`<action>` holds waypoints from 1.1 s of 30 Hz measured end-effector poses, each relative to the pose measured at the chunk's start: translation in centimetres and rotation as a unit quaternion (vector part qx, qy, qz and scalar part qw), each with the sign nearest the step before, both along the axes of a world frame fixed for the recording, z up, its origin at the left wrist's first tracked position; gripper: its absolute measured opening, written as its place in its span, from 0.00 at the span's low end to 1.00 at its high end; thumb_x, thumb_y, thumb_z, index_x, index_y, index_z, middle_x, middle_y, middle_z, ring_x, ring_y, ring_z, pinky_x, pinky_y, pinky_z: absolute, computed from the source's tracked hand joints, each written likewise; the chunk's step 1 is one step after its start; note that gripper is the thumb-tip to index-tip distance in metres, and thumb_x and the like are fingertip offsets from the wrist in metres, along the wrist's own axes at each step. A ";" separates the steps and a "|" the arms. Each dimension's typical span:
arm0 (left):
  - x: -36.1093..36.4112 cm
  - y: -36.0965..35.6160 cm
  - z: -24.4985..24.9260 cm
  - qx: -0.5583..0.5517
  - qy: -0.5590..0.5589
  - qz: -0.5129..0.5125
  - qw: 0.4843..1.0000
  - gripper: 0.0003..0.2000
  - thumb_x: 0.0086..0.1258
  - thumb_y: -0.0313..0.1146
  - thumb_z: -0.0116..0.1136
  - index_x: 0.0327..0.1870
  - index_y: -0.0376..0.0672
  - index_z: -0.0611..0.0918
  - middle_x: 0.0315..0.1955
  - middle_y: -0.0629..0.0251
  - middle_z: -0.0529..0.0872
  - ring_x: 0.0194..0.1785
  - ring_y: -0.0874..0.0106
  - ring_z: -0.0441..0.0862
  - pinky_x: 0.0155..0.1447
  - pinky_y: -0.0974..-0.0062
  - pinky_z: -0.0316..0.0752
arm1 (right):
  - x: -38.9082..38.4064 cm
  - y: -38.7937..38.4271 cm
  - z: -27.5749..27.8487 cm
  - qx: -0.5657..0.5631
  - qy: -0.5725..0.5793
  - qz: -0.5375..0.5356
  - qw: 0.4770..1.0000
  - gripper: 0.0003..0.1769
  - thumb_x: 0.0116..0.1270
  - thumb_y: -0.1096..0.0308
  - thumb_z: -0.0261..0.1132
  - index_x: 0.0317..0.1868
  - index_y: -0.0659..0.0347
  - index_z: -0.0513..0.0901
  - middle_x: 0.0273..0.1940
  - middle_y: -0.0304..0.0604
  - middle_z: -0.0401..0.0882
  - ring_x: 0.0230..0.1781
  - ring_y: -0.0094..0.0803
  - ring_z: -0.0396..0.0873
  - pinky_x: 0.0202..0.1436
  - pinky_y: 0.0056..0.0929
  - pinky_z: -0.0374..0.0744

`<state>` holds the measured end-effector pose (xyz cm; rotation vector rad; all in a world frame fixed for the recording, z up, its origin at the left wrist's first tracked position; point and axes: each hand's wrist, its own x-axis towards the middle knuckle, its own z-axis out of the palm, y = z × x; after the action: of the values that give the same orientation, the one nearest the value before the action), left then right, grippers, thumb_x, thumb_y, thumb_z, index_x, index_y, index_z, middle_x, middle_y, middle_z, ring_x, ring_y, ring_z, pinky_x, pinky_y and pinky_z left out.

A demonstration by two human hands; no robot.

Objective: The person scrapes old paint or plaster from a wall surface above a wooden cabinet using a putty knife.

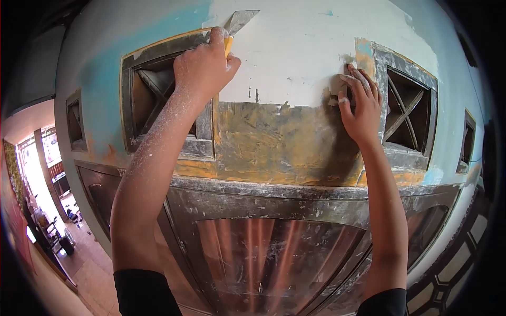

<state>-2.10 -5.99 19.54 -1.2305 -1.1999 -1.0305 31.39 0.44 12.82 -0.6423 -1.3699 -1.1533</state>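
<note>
My left hand (204, 66) is closed around the yellow handle of a putty knife (242, 21), raised at the top corner of the left vent frame. The knife's flat grey blade points up and to the right against the white part of the wall (284, 58). White dust and specks cover my left hand and forearm. My right hand (362, 105) rests on the wall beside the right vent frame (406, 105), fingers apart and fingertips whitened. Between my hands, white coating meets a rough brown and ochre patch (274, 142) along an uneven edge.
The left vent opening (153, 95) has crossed wooden bars, like the right one. Below runs a dark wooden ledge (263, 192) over a glazed panel (279, 258) with reddish curtains behind. A bright doorway (47, 158) and tiled floor lie at far left.
</note>
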 end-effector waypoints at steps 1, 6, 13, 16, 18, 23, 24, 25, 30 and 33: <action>-0.1 -0.1 0.0 -0.008 -0.002 0.005 1.000 0.26 0.68 0.45 0.57 0.66 0.44 0.72 0.33 0.53 0.91 0.37 0.51 0.91 0.39 0.49 0.85 | 0.0 0.0 0.0 0.001 -0.001 0.001 1.000 0.22 0.65 0.64 0.65 0.61 0.48 0.83 0.72 0.36 0.77 0.78 0.42 0.67 0.82 0.50 0.57; -0.9 0.1 -1.3 -0.009 0.016 -0.047 0.999 0.29 0.68 0.45 0.59 0.70 0.47 0.72 0.40 0.51 0.90 0.42 0.49 0.90 0.44 0.49 0.84 | 0.3 0.1 -0.1 0.001 -0.003 0.007 1.000 0.23 0.63 0.66 0.65 0.60 0.49 0.83 0.72 0.36 0.77 0.77 0.42 0.67 0.81 0.49 0.59; -1.7 1.1 -3.2 0.023 0.054 -0.104 0.993 0.22 0.70 0.43 0.61 0.65 0.52 0.78 0.48 0.55 0.88 0.44 0.52 0.89 0.46 0.52 0.84 | 0.3 -0.1 0.0 0.008 -0.007 0.023 1.000 0.22 0.60 0.68 0.64 0.57 0.51 0.85 0.70 0.37 0.79 0.76 0.43 0.69 0.79 0.49 0.61; -3.1 -0.1 -2.8 0.093 0.076 -0.113 0.986 0.18 0.70 0.44 0.62 0.59 0.52 0.81 0.46 0.58 0.89 0.43 0.53 0.89 0.46 0.53 0.83 | 0.4 0.2 0.0 0.015 -0.006 0.018 1.000 0.22 0.60 0.68 0.64 0.56 0.51 0.85 0.69 0.37 0.79 0.76 0.43 0.69 0.79 0.48 0.62; -4.3 -0.4 -2.4 0.117 0.068 -0.099 0.986 0.19 0.70 0.45 0.62 0.60 0.53 0.81 0.44 0.61 0.89 0.42 0.56 0.90 0.43 0.55 0.84 | 0.3 0.3 0.1 0.017 -0.006 0.022 1.000 0.21 0.60 0.67 0.64 0.56 0.51 0.85 0.70 0.37 0.79 0.76 0.43 0.69 0.78 0.49 0.62; -4.8 0.6 -2.4 0.122 0.062 -0.094 0.986 0.17 0.73 0.46 0.61 0.57 0.50 0.83 0.42 0.61 0.91 0.44 0.55 0.90 0.46 0.56 0.83 | 0.0 0.2 -0.2 0.015 -0.001 0.016 1.000 0.20 0.63 0.65 0.65 0.56 0.51 0.84 0.70 0.37 0.79 0.75 0.43 0.69 0.78 0.49 0.62; -4.9 0.9 -2.1 0.123 0.059 -0.095 0.986 0.17 0.73 0.46 0.61 0.57 0.50 0.83 0.42 0.61 0.91 0.44 0.55 0.90 0.46 0.56 0.83 | 0.0 0.2 -0.3 0.018 0.003 0.008 1.000 0.19 0.64 0.65 0.66 0.56 0.51 0.84 0.70 0.36 0.79 0.75 0.44 0.69 0.77 0.49 0.62; -4.9 1.2 -1.7 0.125 0.068 -0.099 0.985 0.18 0.74 0.47 0.60 0.58 0.50 0.83 0.44 0.61 0.91 0.45 0.55 0.90 0.47 0.56 0.83 | -0.1 0.2 -0.1 0.022 0.005 -0.001 1.000 0.19 0.65 0.64 0.66 0.56 0.50 0.84 0.70 0.36 0.78 0.75 0.44 0.70 0.77 0.49 0.62; -4.3 1.2 -0.2 0.119 0.064 -0.077 0.988 0.20 0.76 0.49 0.59 0.61 0.49 0.84 0.46 0.59 0.91 0.47 0.55 0.90 0.48 0.57 0.84 | 0.1 0.3 -0.1 0.020 0.002 -0.002 1.000 0.19 0.65 0.64 0.67 0.57 0.49 0.84 0.71 0.36 0.78 0.75 0.44 0.70 0.77 0.49 0.63; -4.6 2.0 0.8 0.100 0.077 -0.074 0.989 0.21 0.75 0.49 0.59 0.61 0.47 0.84 0.47 0.56 0.91 0.48 0.53 0.89 0.50 0.56 0.83 | 0.1 0.3 -0.1 0.019 0.005 -0.005 1.000 0.18 0.65 0.64 0.67 0.57 0.49 0.84 0.71 0.35 0.78 0.75 0.44 0.70 0.76 0.49 0.63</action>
<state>-6.75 -4.02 20.37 -1.2305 -0.8746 -1.1150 31.53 0.69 12.71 -0.6270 -1.3354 -1.1798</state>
